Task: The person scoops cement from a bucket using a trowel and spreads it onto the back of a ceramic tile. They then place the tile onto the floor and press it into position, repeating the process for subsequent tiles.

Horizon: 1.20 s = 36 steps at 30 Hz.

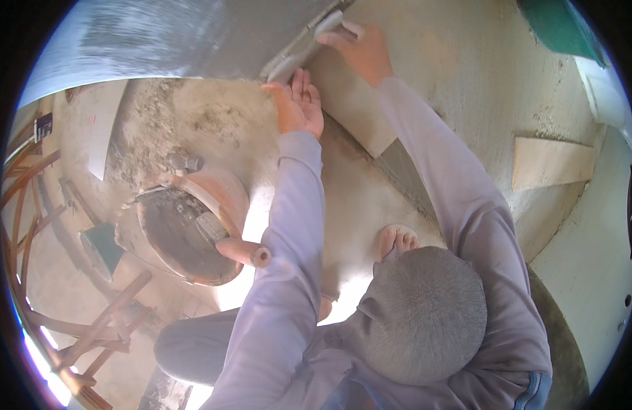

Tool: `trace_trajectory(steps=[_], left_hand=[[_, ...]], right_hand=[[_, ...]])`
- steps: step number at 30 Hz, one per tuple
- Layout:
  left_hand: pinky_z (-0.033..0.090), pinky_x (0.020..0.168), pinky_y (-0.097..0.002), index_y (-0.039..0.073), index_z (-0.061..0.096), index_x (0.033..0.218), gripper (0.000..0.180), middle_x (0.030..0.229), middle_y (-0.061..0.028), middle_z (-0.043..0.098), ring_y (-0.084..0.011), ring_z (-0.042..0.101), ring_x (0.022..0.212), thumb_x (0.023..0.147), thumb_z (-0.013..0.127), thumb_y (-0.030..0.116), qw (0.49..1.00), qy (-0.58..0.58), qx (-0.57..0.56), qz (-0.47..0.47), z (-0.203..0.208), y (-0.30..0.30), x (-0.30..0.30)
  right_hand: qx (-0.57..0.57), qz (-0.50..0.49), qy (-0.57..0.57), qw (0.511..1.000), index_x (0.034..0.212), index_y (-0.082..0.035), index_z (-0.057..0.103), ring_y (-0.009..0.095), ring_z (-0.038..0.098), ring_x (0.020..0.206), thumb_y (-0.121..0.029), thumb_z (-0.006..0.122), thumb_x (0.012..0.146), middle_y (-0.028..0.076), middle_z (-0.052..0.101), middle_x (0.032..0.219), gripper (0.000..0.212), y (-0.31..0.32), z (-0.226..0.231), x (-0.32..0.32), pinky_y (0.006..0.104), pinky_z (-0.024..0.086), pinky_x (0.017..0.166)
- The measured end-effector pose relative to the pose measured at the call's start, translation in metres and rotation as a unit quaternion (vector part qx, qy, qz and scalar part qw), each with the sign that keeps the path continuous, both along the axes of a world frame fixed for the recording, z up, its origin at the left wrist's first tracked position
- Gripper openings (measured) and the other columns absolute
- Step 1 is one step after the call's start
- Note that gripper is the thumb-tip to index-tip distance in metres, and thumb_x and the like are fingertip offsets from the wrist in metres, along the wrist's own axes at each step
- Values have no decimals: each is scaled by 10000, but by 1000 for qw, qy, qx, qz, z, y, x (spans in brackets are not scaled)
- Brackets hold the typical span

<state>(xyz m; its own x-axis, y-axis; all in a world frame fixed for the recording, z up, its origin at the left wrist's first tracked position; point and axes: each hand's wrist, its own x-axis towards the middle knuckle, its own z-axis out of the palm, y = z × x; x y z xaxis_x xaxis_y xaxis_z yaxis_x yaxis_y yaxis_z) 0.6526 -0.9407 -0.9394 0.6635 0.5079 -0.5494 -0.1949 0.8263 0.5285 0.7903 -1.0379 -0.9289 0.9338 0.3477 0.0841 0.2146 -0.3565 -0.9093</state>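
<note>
My right hand [364, 51] is closed around the pale handle of a long, narrow plastering trowel [292, 61]. The trowel's blade lies along the lower right edge of a smooth grey wet-looking surface [158, 41]. Just below the trowel's lower end is my left hand [300, 106], palm turned up and fingers stretched out. Its fingertips come close to the tool; whether they touch it I cannot tell. Left of my left forearm stands an orange-brown bucket [230, 195] with grey mortar [169, 229] inside. A trowel with a wooden handle [242, 252] rests in it, handle over the rim.
Pale tiles [350, 109] lie beyond my arms, and a loose tile piece [552, 162] is at the right. Wooden stools or frames [100, 328] stand at the left, near a green piece [102, 247]. Mortar crumbs [172, 116] cover the floor above the bucket.
</note>
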Motion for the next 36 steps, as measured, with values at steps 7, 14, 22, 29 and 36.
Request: trace_trajectory(steps=[7,14,22,29,36], left_hand=[[478,873,-245,-4,254,1449,1002,1423,-112,402,-238,402,1289,788,561,684,999,3,-24,37,2,-5,1],[481,823,-237,37,364,1379,768,1356,-124,492,-222,462,1228,877,528,594,995,7,-66,68,-5,-3,5],[424,873,-244,53,403,1358,643,1335,-106,519,-201,484,1204,935,523,522,997,-8,-63,52,4,-7,0],[398,887,-282,76,506,1257,509,1202,-57,579,-174,510,1139,934,575,463,994,-3,-81,68,3,-12,1],[403,868,-275,124,618,1009,207,1035,8,620,-124,559,1000,941,616,320,989,-10,-100,110,-7,-16,3]], right_hand=[[-23,2,11,1000,1072,104,646,225,639,748,-497,796,691,184,688,840,727,-1,17,0,359,496,693],[17,67,60,996,937,76,652,148,596,760,-329,779,768,108,683,831,457,3,32,0,310,477,702],[-22,41,104,993,897,42,679,120,537,716,-198,735,813,50,660,808,261,9,35,-5,273,439,681],[-60,27,87,994,937,79,651,144,562,764,-159,709,838,74,653,840,265,9,33,-6,288,452,706],[53,29,120,991,1230,58,461,220,526,1048,-101,620,889,144,527,1206,409,0,4,-5,310,437,867]])
